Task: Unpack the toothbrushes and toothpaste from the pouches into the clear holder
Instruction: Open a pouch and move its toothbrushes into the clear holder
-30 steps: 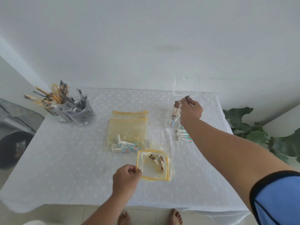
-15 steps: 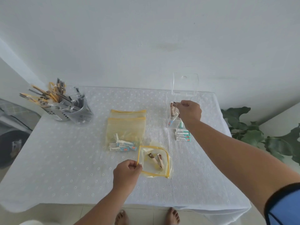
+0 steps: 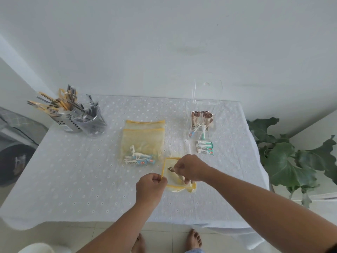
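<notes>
Moved since the earlier frame: right hand point(image 3: 189, 169), drawn back from the holder point(image 3: 200, 125) to the open pouch point(image 3: 179, 187) at the near middle of the surface point(image 3: 73, 179).

Right hand: fingers closed on a toothbrush point(image 3: 176, 173) inside the pouch mouth, its dark head pointing left.

Left hand point(image 3: 151, 185): unchanged in place, pinched on the pouch's yellow left edge, by which the mouth is held open.

Holder: clear, lid raised, at the far right of the surface; several brown-headed toothbrushes are stood upright in it, with small tubes in its front compartments.

Toothpaste boxes point(image 3: 205, 149): a small stack, laid just in front of the holder.

Stacked pouches point(image 3: 144, 137): two or more yellow-edged, laid flat at the centre, left of the holder; toothpaste tubes point(image 3: 139, 158) are seen at the near end of the top one, whether inside it cannot be told.

Cups point(image 3: 85, 121): one metal, one clear, far left, filled with wrapped items.

Plant point(image 3: 291, 157): beside the surface, right.
</notes>
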The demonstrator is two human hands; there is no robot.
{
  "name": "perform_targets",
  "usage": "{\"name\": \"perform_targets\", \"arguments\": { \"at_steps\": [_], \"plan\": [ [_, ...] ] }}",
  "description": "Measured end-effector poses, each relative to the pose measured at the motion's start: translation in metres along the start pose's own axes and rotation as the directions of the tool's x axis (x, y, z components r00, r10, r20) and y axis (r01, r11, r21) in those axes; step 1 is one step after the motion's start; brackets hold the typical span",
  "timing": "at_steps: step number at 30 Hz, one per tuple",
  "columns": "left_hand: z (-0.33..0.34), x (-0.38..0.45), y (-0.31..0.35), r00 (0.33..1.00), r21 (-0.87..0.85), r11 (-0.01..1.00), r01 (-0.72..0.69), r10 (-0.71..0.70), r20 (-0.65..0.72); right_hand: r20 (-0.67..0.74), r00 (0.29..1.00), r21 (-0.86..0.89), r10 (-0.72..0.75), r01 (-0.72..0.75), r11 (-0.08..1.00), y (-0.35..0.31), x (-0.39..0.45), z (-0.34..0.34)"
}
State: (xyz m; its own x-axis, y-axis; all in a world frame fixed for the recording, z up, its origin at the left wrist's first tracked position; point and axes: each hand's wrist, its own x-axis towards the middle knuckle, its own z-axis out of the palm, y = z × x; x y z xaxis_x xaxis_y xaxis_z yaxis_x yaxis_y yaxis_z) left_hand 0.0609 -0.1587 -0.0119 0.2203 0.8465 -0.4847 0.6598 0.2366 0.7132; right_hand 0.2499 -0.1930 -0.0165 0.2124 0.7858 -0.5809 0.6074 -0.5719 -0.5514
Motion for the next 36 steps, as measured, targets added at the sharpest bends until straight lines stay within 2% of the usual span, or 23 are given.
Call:
{"name": "perform_targets", "arguments": {
  "at_steps": [3, 7, 11, 16, 19, 27, 30, 32, 36],
  "plan": [
    [0.003, -0.005, -0.002, 1.0, -0.003, 1.0, -0.002, 0.002, 0.018, -0.18, 0.97, -0.154, 0.162, -0.191, 0.97, 0.001, 0.011, 0.018],
    [0.007, -0.011, -0.005, 1.0, 0.006, 1.0, -0.005, 0.005, 0.024, -0.302, 0.927, -0.297, 0.221, -0.312, 0.903, -0.008, 0.017, 0.04],
    [0.006, -0.013, -0.01, 1.0, 0.008, 1.0, 0.006, -0.006, 0.013, -0.34, 0.898, -0.255, 0.278, -0.372, 0.892, -0.017, 0.022, 0.056],
    [0.0, -0.011, -0.018, 1.0, 0.014, 1.0, 0.01, -0.01, -0.008, -0.316, 0.89, -0.18, 0.33, -0.397, 0.9, -0.021, 0.024, 0.069],
    [-0.003, -0.011, -0.023, 1.0, 0.007, 1.0, 0.012, -0.012, -0.023, -0.292, 0.909, -0.172, 0.297, -0.355, 0.919, -0.023, 0.025, 0.071],
    [-0.002, -0.014, -0.033, 1.0, -0.01, 1.0, 0.017, -0.017, -0.026, -0.237, 0.964, -0.322, 0.123, -0.197, 0.926, -0.002, 0.016, 0.07],
    [-0.002, -0.014, -0.034, 1.0, 0.001, 1.0, 0.012, -0.012, -0.026, -0.176, 0.983, -0.247, 0.05, -0.093, 0.965, 0.009, 0.013, 0.068],
    [-0.002, -0.014, -0.035, 1.0, 0.007, 1.0, 0.011, -0.01, -0.028, -0.154, 0.987, -0.216, -0.049, 0.015, 0.976, 0.017, 0.008, 0.066],
    [-0.004, -0.01, -0.034, 0.999, 0.013, 1.0, 0.019, -0.019, -0.042, -0.213, 0.937, -0.044, -0.278, 0.275, 0.96, 0.032, -0.008, 0.059]
  ]
}}
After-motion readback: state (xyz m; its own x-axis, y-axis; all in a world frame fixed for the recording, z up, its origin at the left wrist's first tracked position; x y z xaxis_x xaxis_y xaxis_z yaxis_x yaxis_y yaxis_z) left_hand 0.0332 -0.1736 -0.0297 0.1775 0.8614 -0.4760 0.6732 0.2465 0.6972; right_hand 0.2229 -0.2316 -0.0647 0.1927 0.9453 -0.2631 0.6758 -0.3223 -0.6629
